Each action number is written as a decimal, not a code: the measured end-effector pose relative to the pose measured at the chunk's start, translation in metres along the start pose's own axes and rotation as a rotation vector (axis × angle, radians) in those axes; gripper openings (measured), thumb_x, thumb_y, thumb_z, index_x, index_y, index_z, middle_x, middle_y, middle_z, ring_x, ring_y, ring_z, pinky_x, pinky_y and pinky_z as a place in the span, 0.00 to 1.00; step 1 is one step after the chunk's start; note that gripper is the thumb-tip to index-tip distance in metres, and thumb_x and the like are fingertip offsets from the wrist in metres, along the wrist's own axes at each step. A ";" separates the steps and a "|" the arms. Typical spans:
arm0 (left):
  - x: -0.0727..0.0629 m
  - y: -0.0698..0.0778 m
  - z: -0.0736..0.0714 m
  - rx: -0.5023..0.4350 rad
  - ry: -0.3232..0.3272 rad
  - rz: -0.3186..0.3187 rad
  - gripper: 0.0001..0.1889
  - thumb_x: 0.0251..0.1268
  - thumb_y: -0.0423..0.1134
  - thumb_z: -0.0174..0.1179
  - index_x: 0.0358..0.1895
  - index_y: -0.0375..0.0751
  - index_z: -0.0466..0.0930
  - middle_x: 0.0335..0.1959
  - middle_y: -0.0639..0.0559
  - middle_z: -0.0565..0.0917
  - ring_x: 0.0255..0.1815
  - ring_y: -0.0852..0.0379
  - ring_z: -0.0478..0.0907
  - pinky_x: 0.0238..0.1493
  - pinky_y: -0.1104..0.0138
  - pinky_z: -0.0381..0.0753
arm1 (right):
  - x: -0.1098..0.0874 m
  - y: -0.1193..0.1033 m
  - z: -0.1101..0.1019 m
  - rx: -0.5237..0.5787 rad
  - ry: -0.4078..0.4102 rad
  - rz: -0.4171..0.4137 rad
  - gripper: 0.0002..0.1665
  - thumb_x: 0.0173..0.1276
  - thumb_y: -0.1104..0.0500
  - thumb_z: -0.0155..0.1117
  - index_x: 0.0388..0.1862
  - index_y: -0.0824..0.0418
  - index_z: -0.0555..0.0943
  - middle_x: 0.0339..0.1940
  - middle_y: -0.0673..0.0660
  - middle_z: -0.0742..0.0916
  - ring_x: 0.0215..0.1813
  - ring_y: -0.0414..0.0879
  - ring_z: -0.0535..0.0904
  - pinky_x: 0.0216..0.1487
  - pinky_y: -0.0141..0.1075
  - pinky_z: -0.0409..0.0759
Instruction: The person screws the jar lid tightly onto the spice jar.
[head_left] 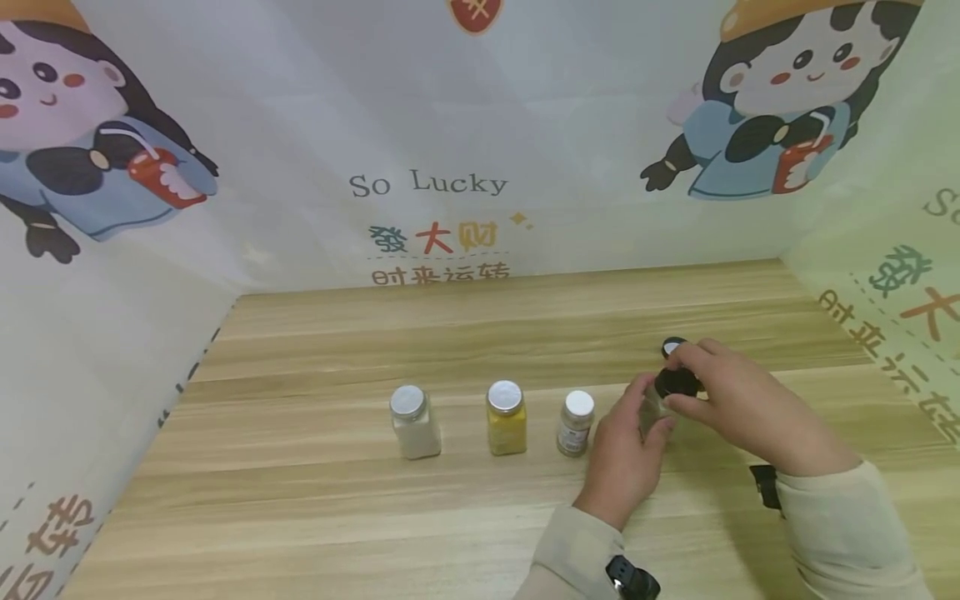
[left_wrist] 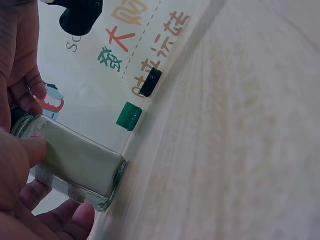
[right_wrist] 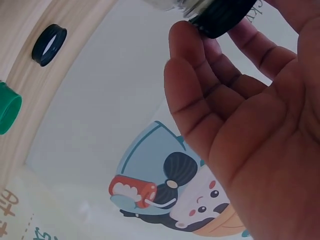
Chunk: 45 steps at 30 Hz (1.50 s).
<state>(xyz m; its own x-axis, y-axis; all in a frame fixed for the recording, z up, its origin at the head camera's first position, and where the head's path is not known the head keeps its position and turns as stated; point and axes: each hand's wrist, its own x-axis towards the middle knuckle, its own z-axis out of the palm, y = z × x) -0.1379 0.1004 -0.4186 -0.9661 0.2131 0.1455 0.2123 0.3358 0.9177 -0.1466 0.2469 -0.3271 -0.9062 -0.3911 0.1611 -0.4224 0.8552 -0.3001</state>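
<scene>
Together, left grip [head_left: 621, 457] curls round a jar [left_wrist: 82, 157] while right grip [head_left: 742, 404] pinches its black lid [head_left: 677, 383].

Wood-grain tabletop [head_left: 285, 517] — behind it, pale backdrop [head_left: 315, 117] with cartoon figures [head_left: 780, 108].

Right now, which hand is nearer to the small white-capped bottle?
Left. The left hand grips a glass jar just right of the small white-capped bottle; the right hand is farther right, at that jar's black lid.
</scene>
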 end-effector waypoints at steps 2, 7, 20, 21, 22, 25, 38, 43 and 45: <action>0.000 0.000 0.000 0.003 0.002 0.000 0.23 0.71 0.43 0.61 0.66 0.67 0.69 0.53 0.60 0.81 0.17 0.64 0.62 0.22 0.70 0.67 | 0.000 0.001 0.000 0.001 -0.001 0.009 0.20 0.61 0.58 0.75 0.48 0.64 0.78 0.41 0.59 0.82 0.40 0.53 0.83 0.40 0.50 0.81; 0.001 -0.001 0.000 0.003 0.001 -0.001 0.24 0.71 0.43 0.61 0.66 0.66 0.69 0.58 0.60 0.79 0.19 0.65 0.63 0.28 0.71 0.69 | 0.001 0.001 0.000 -0.006 -0.009 0.043 0.21 0.62 0.54 0.75 0.45 0.64 0.77 0.38 0.57 0.81 0.35 0.48 0.78 0.35 0.46 0.78; 0.000 -0.001 0.001 0.017 0.017 0.036 0.27 0.72 0.40 0.60 0.72 0.55 0.67 0.65 0.55 0.76 0.61 0.62 0.73 0.58 0.64 0.76 | -0.002 0.000 -0.004 -0.022 0.038 -0.126 0.23 0.59 0.69 0.62 0.56 0.63 0.80 0.56 0.64 0.82 0.56 0.62 0.79 0.54 0.58 0.77; 0.000 -0.001 0.001 0.017 0.019 0.039 0.27 0.72 0.40 0.60 0.72 0.54 0.66 0.66 0.55 0.76 0.62 0.61 0.73 0.59 0.63 0.76 | -0.002 -0.001 -0.004 -0.021 0.033 -0.125 0.23 0.59 0.69 0.62 0.55 0.63 0.80 0.55 0.64 0.83 0.56 0.62 0.79 0.54 0.58 0.77; 0.000 -0.001 0.001 0.014 0.020 0.040 0.27 0.72 0.40 0.60 0.72 0.54 0.66 0.66 0.55 0.76 0.63 0.61 0.73 0.59 0.63 0.76 | -0.002 -0.001 -0.004 -0.018 0.028 -0.116 0.22 0.61 0.69 0.62 0.55 0.63 0.81 0.55 0.64 0.83 0.56 0.62 0.80 0.54 0.58 0.77; 0.000 -0.001 0.002 0.010 0.013 0.030 0.27 0.72 0.41 0.60 0.71 0.56 0.67 0.66 0.56 0.76 0.62 0.62 0.73 0.58 0.63 0.76 | -0.002 0.000 -0.003 -0.014 0.013 -0.077 0.18 0.65 0.66 0.65 0.54 0.65 0.81 0.52 0.65 0.84 0.53 0.61 0.81 0.53 0.57 0.78; 0.001 -0.001 0.001 0.007 0.006 0.023 0.24 0.72 0.41 0.60 0.67 0.64 0.69 0.61 0.58 0.79 0.37 0.64 0.74 0.45 0.68 0.75 | -0.003 -0.002 -0.005 -0.023 0.015 -0.015 0.18 0.68 0.58 0.67 0.54 0.65 0.79 0.49 0.63 0.83 0.46 0.57 0.83 0.46 0.56 0.80; 0.000 -0.001 0.001 0.013 0.010 0.011 0.26 0.72 0.41 0.60 0.70 0.59 0.68 0.62 0.57 0.78 0.49 0.64 0.77 0.51 0.67 0.77 | -0.003 -0.003 -0.005 -0.026 0.037 -0.093 0.20 0.61 0.67 0.63 0.54 0.64 0.80 0.52 0.63 0.82 0.52 0.60 0.80 0.51 0.57 0.78; 0.000 0.000 0.001 0.017 0.014 0.011 0.26 0.72 0.41 0.60 0.71 0.57 0.67 0.63 0.55 0.77 0.57 0.63 0.75 0.55 0.65 0.76 | -0.002 -0.003 -0.004 -0.012 0.021 -0.106 0.22 0.59 0.69 0.61 0.54 0.63 0.80 0.52 0.63 0.83 0.53 0.60 0.80 0.52 0.57 0.78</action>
<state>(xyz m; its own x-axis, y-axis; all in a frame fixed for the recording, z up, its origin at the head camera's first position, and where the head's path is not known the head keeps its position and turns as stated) -0.1377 0.1013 -0.4195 -0.9657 0.2041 0.1606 0.2251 0.3490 0.9097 -0.1436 0.2459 -0.3231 -0.8558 -0.4723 0.2110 -0.5153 0.8137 -0.2690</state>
